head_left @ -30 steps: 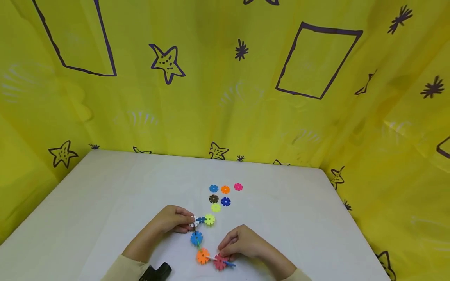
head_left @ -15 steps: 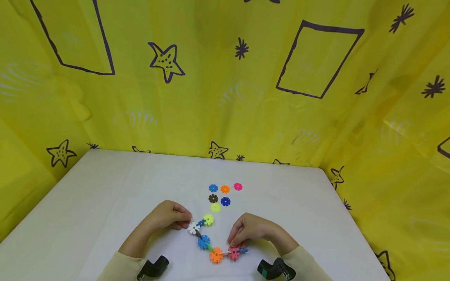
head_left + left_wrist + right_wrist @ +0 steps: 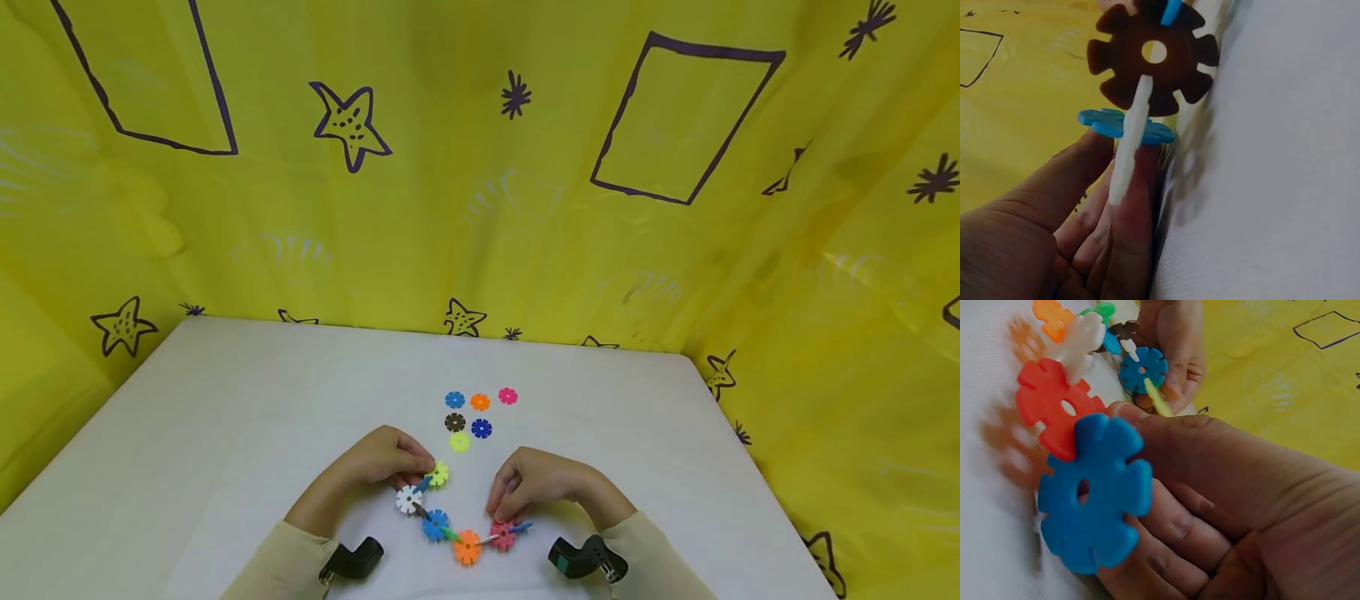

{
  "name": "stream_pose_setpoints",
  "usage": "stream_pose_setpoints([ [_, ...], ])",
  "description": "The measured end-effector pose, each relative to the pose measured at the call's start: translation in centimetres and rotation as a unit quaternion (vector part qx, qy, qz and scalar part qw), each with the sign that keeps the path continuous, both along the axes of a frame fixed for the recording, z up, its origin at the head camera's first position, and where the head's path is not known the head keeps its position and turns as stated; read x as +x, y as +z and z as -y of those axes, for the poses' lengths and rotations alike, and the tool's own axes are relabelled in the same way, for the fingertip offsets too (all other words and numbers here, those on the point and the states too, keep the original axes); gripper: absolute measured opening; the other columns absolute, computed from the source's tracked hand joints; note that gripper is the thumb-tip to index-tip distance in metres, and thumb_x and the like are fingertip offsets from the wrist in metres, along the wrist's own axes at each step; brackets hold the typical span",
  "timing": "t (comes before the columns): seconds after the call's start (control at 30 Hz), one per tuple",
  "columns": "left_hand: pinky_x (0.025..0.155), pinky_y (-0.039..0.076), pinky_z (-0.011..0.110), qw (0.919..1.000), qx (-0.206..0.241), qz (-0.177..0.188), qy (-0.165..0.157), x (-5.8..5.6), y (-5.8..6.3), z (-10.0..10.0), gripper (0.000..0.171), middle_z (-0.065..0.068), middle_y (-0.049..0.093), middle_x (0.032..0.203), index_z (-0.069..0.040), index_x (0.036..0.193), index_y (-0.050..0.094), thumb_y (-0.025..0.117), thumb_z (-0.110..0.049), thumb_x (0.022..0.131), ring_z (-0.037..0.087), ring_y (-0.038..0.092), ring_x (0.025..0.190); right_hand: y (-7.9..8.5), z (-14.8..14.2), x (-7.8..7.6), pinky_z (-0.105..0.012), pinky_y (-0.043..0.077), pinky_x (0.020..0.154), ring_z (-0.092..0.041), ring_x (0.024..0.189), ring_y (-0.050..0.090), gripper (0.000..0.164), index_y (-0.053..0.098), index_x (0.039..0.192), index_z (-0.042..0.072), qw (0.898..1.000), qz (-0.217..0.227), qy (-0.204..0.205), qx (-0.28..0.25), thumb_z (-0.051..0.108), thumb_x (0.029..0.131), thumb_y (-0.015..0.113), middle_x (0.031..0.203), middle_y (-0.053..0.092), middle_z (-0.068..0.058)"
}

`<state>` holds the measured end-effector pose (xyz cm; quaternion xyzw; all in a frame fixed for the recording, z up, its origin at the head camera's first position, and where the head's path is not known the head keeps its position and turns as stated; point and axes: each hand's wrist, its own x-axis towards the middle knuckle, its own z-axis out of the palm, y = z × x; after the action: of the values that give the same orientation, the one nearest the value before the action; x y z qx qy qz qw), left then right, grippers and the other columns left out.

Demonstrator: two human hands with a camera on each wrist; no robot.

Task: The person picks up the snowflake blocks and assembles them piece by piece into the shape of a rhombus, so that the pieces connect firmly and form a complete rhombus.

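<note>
A curved chain of slotted plastic flower discs stands on the table between the hands. My left hand point(image 3: 392, 457) pinches a blue disc point(image 3: 1100, 120) near the chain's far end, between a yellow disc point(image 3: 439, 474) and a white disc point(image 3: 408, 499). Beyond these come a brown disc point(image 3: 1116, 69), another blue disc point(image 3: 435, 526), a green disc point(image 3: 1105, 310) and an orange disc point(image 3: 467, 547). At the near right end, thumb and fingers of my right hand point(image 3: 542, 483) pinch a red disc point(image 3: 1038, 394). A blue end disc point(image 3: 1110, 494) is slotted into it.
Loose flat discs lie beyond the hands: light blue point(image 3: 454, 400), orange point(image 3: 480, 402), pink point(image 3: 507, 396), brown point(image 3: 454, 422), dark blue point(image 3: 482, 428) and yellow point(image 3: 459, 442). A yellow patterned curtain point(image 3: 420, 208) surrounds the white table point(image 3: 285, 375).
My left hand has let go of the white disc and now pinches the blue disc beside the yellow one. The chain's near end has shifted right with my right hand.
</note>
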<state>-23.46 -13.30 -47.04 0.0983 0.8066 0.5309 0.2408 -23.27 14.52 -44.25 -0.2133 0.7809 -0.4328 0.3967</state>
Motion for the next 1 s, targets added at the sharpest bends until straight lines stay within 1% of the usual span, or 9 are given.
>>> stream_pose_setpoints([
  [0.2, 0.058, 0.056, 0.022, 0.9997, 0.017, 0.019, 0.007, 1.0, 0.1, -0.2, 0.020, -0.001, 0.069, 0.071, 0.002, 0.096, 0.074, 0.075, -0.015, 0.087, 0.006, 0.061, 0.060, 0.3, -0.2, -0.1, -0.017, 0.051, 0.057, -0.007, 0.063, 0.062, 0.006, 0.076, 0.087, -0.002, 1.000, 0.003, 0.007, -0.010, -0.002, 0.080, 0.075, 0.079, 0.074, -0.011],
  [0.3, 0.058, 0.056, 0.022, 0.9994, 0.019, 0.024, 0.018, 1.5, 0.0, -0.3, 0.020, 0.000, 0.070, 0.072, 0.002, 0.097, 0.074, 0.076, -0.015, 0.086, 0.006, 0.062, 0.061, 0.2, -0.4, -0.2, -0.018, 0.052, 0.058, -0.007, 0.064, 0.063, 0.006, 0.077, 0.086, 0.000, 1.000, -0.004, 0.007, -0.008, 0.000, 0.080, 0.076, 0.078, 0.074, -0.010],
  [0.37, 0.058, 0.057, 0.023, 0.9992, 0.018, 0.023, 0.026, 1.8, 0.0, -0.4, 0.020, 0.001, 0.070, 0.073, 0.002, 0.096, 0.075, 0.076, -0.015, 0.086, 0.007, 0.062, 0.061, 0.2, -0.5, -0.5, -0.019, 0.053, 0.059, -0.008, 0.064, 0.064, 0.005, 0.077, 0.087, 0.003, 1.000, -0.015, -0.003, -0.006, 0.003, 0.082, 0.076, 0.078, 0.074, -0.008],
  [0.43, 0.058, 0.057, 0.023, 0.9990, 0.019, 0.024, 0.033, 2.0, 0.0, -0.4, 0.020, 0.001, 0.071, 0.073, 0.002, 0.097, 0.075, 0.076, -0.015, 0.086, 0.007, 0.063, 0.061, 0.1, -0.6, -0.8, -0.021, 0.055, 0.062, -0.010, 0.065, 0.065, 0.006, 0.077, 0.089, 0.004, 0.999, -0.028, -0.028, -0.007, 0.007, 0.084, 0.076, 0.078, 0.074, -0.007],
  [0.53, 0.058, 0.057, 0.023, 0.9987, 0.023, 0.024, 0.038, 2.2, 0.0, -0.5, 0.020, 0.001, 0.071, 0.074, 0.002, 0.097, 0.075, 0.076, -0.015, 0.086, 0.007, 0.063, 0.061, 0.0, -0.7, -1.6, -0.026, 0.059, 0.066, -0.013, 0.066, 0.066, 0.013, 0.075, 0.095, 0.002, 0.995, -0.046, -0.088, -0.023, 0.012, 0.087, 0.074, 0.081, 0.074, -0.008],
  [0.63, 0.059, 0.057, 0.023, 0.9985, 0.027, 0.025, 0.040, 2.2, 0.0, -0.4, 0.020, 0.002, 0.071, 0.074, 0.003, 0.097, 0.074, 0.076, -0.014, 0.086, 0.007, 0.063, 0.062, -0.2, -0.5, -2.7, -0.029, 0.060, 0.069, -0.015, 0.069, 0.068, 0.020, 0.073, 0.101, -0.002, 0.985, -0.068, -0.152, -0.035, 0.014, 0.088, 0.074, 0.085, 0.074, -0.010],
  [0.77, 0.059, 0.058, 0.023, 0.9984, 0.030, 0.026, 0.040, 2.2, 0.0, -0.3, 0.020, 0.001, 0.071, 0.075, 0.003, 0.098, 0.074, 0.076, -0.013, 0.086, 0.006, 0.064, 0.062, -0.6, 0.2, -4.1, -0.029, 0.061, 0.072, -0.017, 0.074, 0.070, 0.021, 0.073, 0.103, -0.001, 0.970, -0.109, -0.218, -0.020, 0.014, 0.089, 0.074, 0.088, 0.074, -0.010],
  [0.87, 0.059, 0.058, 0.023, 0.9984, 0.031, 0.027, 0.039, 2.3, -0.1, -0.3, 0.020, 0.001, 0.071, 0.075, 0.003, 0.098, 0.074, 0.076, -0.013, 0.086, 0.006, 0.064, 0.063, -1.0, 0.8, -5.0, -0.028, 0.060, 0.074, -0.017, 0.076, 0.070, 0.019, 0.074, 0.103, 0.001, 0.961, -0.128, -0.245, -0.001, 0.013, 0.088, 0.074, 0.088, 0.074, -0.007],
  [1.0, 0.060, 0.058, 0.023, 0.9983, 0.031, 0.030, 0.040, 2.2, -0.1, -0.3, 0.020, 0.001, 0.072, 0.075, 0.003, 0.098, 0.074, 0.076, -0.013, 0.086, 0.006, 0.064, 0.063, -1.5, 1.4, -6.0, -0.026, 0.060, 0.072, -0.014, 0.074, 0.069, 0.017, 0.075, 0.099, 0.004, 0.956, -0.143, -0.254, 0.023, 0.013, 0.085, 0.077, 0.087, 0.073, -0.004],
])
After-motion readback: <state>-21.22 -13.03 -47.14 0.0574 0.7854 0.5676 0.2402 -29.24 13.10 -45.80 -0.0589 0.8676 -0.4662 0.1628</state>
